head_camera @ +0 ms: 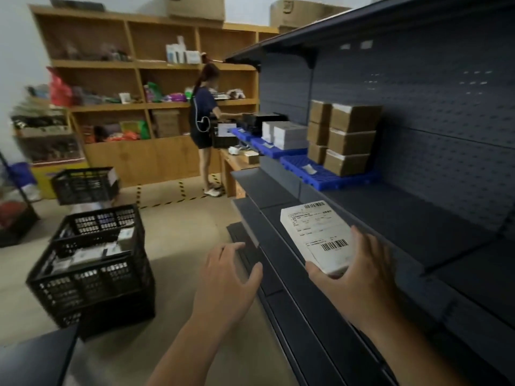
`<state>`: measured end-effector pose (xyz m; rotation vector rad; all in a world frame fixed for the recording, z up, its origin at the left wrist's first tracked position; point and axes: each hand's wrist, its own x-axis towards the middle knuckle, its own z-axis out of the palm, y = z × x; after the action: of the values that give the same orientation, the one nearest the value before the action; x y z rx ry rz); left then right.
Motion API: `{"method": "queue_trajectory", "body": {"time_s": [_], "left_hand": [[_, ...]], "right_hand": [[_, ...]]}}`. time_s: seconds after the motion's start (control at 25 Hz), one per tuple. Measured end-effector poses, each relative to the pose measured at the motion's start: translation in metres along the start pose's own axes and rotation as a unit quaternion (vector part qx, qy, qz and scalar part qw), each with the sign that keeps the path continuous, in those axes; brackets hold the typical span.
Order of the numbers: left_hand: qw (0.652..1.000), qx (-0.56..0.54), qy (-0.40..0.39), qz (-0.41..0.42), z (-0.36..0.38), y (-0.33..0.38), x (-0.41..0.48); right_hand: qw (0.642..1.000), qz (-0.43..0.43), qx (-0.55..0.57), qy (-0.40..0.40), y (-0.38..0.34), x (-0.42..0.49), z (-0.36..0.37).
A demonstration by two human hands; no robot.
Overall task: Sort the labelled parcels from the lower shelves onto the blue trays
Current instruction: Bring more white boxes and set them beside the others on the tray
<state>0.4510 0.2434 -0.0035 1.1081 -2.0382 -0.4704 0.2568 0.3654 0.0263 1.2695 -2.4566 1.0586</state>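
My right hand (359, 271) grips a white labelled parcel (317, 235) by its near end, label and barcodes facing up, above the dark lower shelves (390, 218). My left hand (231, 274) hovers beside it with relaxed, spread fingers and holds nothing. On the shelf above lie three blue trays: the nearest blue tray (315, 174) carries stacked brown boxes (345, 137), the middle blue tray (267, 150) carries white parcels (287, 133), and the far blue tray (238, 133) carries black boxes (262, 121).
Stacked black crates (92, 263) with parcels inside stand on the floor at left, another crate (83, 185) behind them. A person (204, 126) works at a wooden table (237, 162) by the wooden shelving (145, 87). Yellow-black tape marks the floor.
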Motion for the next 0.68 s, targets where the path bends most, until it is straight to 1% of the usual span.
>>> {"method": "queue_trajectory", "body": {"time_s": [0.16,0.36,0.52,0.68], "left_hand": [[0.999,0.010,0.007,-0.034,-0.016,-0.060,0.029],[0.998,0.026,0.021,-0.044,-0.030,-0.112,0.071],[0.997,0.037,0.025,-0.055,-0.023,-0.148,0.112],[0.997,0.051,0.019,-0.061,-0.005,-0.194,0.179]], "right_hand": [[1.000,-0.022,0.008,-0.014,-0.047,0.021,0.059],[0.998,-0.045,-0.017,-0.031,-0.088,0.050,0.124],[0.997,-0.060,-0.013,-0.046,-0.110,0.088,0.174],[0.997,-0.065,0.004,-0.045,-0.123,0.145,0.240]]}}
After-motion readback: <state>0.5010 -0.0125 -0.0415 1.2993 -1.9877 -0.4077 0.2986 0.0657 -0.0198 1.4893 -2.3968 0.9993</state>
